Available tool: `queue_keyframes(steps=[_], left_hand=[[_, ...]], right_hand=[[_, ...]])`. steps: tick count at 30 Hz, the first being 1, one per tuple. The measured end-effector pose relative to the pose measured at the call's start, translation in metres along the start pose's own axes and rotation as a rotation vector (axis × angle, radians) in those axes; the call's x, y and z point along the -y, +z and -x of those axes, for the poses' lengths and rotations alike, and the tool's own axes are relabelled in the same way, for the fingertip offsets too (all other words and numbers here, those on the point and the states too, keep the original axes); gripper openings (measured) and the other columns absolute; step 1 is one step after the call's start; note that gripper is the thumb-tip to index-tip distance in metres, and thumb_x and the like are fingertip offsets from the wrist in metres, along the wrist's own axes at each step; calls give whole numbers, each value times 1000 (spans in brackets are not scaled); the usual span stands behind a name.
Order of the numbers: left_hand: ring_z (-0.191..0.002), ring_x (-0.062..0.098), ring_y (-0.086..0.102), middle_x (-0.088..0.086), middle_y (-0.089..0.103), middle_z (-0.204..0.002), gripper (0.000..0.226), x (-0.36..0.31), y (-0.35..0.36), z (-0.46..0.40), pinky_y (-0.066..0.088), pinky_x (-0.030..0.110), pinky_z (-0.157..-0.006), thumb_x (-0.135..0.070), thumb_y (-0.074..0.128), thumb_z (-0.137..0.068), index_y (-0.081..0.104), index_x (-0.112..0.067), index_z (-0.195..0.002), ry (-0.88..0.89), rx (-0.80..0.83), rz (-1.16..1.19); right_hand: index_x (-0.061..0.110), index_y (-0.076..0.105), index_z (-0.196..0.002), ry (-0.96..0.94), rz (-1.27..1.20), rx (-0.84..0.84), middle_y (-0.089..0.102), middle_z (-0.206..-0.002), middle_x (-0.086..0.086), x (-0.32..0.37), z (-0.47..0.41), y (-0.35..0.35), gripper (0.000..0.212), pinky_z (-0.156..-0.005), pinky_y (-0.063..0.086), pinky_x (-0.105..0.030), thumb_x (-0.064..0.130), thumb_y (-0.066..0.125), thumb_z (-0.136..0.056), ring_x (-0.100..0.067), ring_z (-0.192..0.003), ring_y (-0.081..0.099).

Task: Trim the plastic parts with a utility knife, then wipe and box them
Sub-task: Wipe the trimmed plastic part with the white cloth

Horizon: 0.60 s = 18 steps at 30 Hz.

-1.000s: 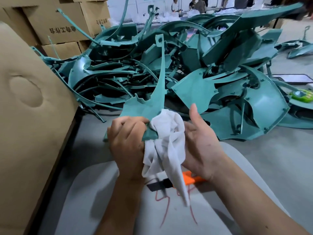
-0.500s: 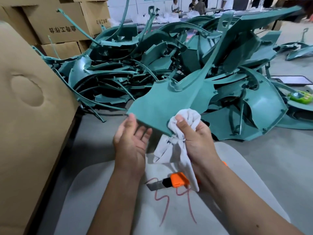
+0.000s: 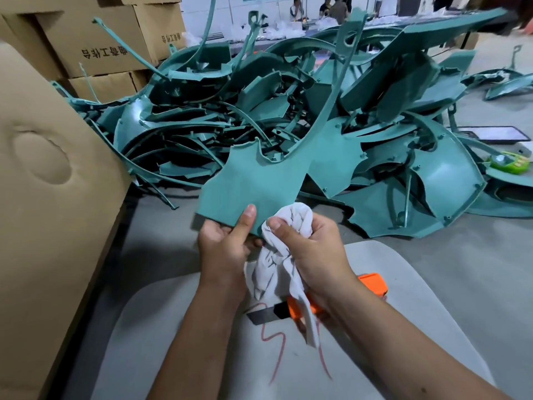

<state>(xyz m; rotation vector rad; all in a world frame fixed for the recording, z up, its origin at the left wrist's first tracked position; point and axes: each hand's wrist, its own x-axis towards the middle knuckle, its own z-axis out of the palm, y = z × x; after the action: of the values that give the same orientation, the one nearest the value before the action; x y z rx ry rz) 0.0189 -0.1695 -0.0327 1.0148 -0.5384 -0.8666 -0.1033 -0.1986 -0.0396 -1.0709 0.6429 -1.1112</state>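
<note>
A teal plastic part [image 3: 259, 183] with a long thin arm rising up and to the right is held in front of me. My left hand [image 3: 227, 243] pinches its near edge, thumb on top. My right hand [image 3: 311, 246] grips a bunched white rag [image 3: 291, 220] and presses it against the part's near right corner; the rag's tail hangs down. An orange utility knife [image 3: 294, 308] with its blade out lies on the grey board [image 3: 202, 342] below my right wrist, partly hidden by the rag and arm.
A big heap of teal plastic parts [image 3: 375, 125] fills the table beyond my hands. A tall cardboard box wall [image 3: 52, 197] stands at the left, stacked cartons [image 3: 101, 47] behind it. A green device [image 3: 509, 166] and a black tray [image 3: 490, 134] lie at the right.
The part has turned from upright to flat, its arm swinging right. My left hand's thumb has come onto the near edge, and the rag has moved to the near corner.
</note>
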Motion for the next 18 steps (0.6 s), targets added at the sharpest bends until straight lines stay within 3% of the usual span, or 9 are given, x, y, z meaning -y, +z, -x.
queue_keyframes(steps=[4,7,10,14,16,18], left_hand=[[-80,30,74,23,75,-107,31,-9,-9,-6,58,29,-55,-3,70,-92,63,3,-122,36,62,-175],[-64,21,70,25,75,-102,30,-7,-4,-5,52,24,-46,0,70,-91,63,6,-119,21,89,-234],[-61,18,70,19,77,-98,30,-4,-7,-9,51,23,-44,-1,72,-90,64,3,-119,17,92,-242],[-61,19,71,11,79,-94,24,-9,-27,-14,50,22,-42,-2,72,-90,66,-5,-113,-79,161,-345],[-68,19,73,11,79,-99,26,-15,-40,-18,51,22,-45,-3,72,-89,67,-7,-114,-171,185,-389],[-82,27,75,10,80,-100,30,-22,-57,-23,59,35,-65,-1,74,-85,69,-7,-113,-200,159,-430]], right_hand=[[19,75,-73,-15,14,-69,70,-72,-7,3,-5,-3,20,-63,55,-31,11,79,-91,-18,-65,65],[20,70,-68,-31,14,-150,67,-69,-7,6,-10,-11,26,-63,53,-32,14,80,-91,-19,-63,62],[17,66,-67,-70,50,-169,63,-65,-6,6,-13,-14,30,-59,51,-30,11,77,-93,-18,-59,59],[-14,59,-86,-147,-69,-257,63,-74,-18,16,-25,-30,24,-58,54,-31,3,73,-95,-25,-64,61],[-6,67,-87,-187,-60,-320,72,-74,-15,27,-30,-43,16,-54,57,-31,5,75,-94,-24,-61,69],[9,75,-81,-221,-37,-444,77,-76,-8,38,-34,-59,12,-55,58,-30,11,77,-92,-20,-65,74]])
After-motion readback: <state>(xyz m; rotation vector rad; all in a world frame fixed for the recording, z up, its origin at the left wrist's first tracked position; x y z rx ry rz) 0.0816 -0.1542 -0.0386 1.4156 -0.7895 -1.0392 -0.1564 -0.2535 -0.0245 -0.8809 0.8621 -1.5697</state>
